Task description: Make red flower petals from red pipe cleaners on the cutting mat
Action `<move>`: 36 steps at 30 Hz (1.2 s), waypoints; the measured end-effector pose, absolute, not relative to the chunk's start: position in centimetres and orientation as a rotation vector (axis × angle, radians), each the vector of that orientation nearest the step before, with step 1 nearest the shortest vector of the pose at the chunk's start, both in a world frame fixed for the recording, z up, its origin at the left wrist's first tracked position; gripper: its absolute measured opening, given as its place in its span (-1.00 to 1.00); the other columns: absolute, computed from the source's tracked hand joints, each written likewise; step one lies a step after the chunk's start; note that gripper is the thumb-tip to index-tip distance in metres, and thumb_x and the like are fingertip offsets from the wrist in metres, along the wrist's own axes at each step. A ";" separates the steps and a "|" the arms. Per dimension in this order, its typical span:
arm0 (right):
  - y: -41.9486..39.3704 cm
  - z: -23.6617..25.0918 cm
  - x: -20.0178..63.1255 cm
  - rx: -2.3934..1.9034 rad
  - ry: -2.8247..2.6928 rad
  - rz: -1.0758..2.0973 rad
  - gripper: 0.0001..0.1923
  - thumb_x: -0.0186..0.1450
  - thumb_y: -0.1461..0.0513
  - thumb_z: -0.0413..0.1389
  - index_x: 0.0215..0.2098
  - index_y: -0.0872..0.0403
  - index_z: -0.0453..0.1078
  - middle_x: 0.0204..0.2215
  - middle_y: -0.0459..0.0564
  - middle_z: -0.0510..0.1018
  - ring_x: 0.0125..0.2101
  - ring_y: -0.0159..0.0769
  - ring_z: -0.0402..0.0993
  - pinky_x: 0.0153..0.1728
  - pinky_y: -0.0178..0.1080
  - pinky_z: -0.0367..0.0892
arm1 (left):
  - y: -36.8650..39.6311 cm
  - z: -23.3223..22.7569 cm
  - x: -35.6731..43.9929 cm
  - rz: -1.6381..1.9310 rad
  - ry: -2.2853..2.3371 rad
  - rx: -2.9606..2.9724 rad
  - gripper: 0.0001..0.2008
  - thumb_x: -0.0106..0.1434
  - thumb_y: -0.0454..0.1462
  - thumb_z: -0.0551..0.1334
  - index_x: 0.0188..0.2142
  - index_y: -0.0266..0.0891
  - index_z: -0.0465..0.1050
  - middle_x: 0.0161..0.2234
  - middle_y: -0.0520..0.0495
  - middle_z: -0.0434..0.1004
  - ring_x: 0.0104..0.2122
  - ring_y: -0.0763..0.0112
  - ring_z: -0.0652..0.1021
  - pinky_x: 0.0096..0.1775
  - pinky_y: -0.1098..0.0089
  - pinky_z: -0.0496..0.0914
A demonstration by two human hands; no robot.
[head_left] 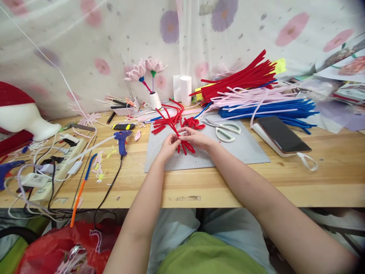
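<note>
Several red pipe cleaners are gathered between my two hands over the grey cutting mat. My left hand pinches them from the left, thumb and fingertips closed. From the right, my right hand closes its fingertips on the same bunch. Long ends rise up and to the left, while short ends stick out below my fingers. Behind my hands lie more red pipe cleaners and a small curled red piece. Scissors rest on the mat to the right of my right hand.
At the back right are bundles of red, pink and blue pipe cleaners. A phone leans on a stand. Left are a glue gun, utility knife and power strip. Pink flowers stand behind.
</note>
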State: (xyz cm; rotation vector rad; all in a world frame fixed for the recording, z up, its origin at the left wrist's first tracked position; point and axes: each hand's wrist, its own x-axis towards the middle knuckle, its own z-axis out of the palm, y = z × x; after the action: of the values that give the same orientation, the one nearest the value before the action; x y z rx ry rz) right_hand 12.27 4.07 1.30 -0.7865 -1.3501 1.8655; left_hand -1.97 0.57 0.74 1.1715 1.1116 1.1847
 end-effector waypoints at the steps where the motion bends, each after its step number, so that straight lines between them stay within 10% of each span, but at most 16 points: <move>1: 4.1 1.4 12.4 -0.776 -1.366 1.887 -0.56 -0.03 0.24 0.23 -0.20 0.07 0.21 -0.54 -0.17 0.39 -0.54 -0.46 0.32 -0.52 -0.38 0.20 | 0.4 0.7 -2.0 1.172 1.108 1.171 -0.68 -0.09 -0.19 0.32 -0.43 -0.28 0.23 -0.52 0.08 0.36 -0.57 0.56 0.41 -0.53 0.50 0.31; 25: 4.5 0.4 11.3 -0.817 -1.871 1.136 -0.86 0.04 0.22 0.09 -0.44 0.13 0.32 -0.51 -0.11 0.42 -0.44 -0.39 0.32 -0.36 -0.29 0.22 | 0.9 0.1 -2.7 1.430 1.280 1.101 -0.76 -0.11 -0.27 0.30 -0.42 -0.30 0.36 -0.57 0.06 0.41 -0.59 0.58 0.38 -0.52 0.52 0.24; 36: 3.9 1.1 11.3 -0.776 -1.686 1.451 -0.82 -0.01 0.23 0.14 -0.42 0.10 0.30 -0.54 -0.15 0.40 -0.54 -0.46 0.25 -0.49 -0.35 0.16 | 0.7 0.3 -2.9 1.435 1.180 0.989 -0.73 -0.13 -0.25 0.32 -0.38 -0.29 0.40 -0.46 0.01 0.49 -0.43 0.50 0.47 -0.29 0.44 0.33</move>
State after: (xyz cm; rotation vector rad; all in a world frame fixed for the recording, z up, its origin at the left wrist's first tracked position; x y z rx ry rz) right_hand 11.25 3.91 1.10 -0.7760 -1.6862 1.4507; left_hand -2.94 0.75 0.33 0.9888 1.1797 1.4351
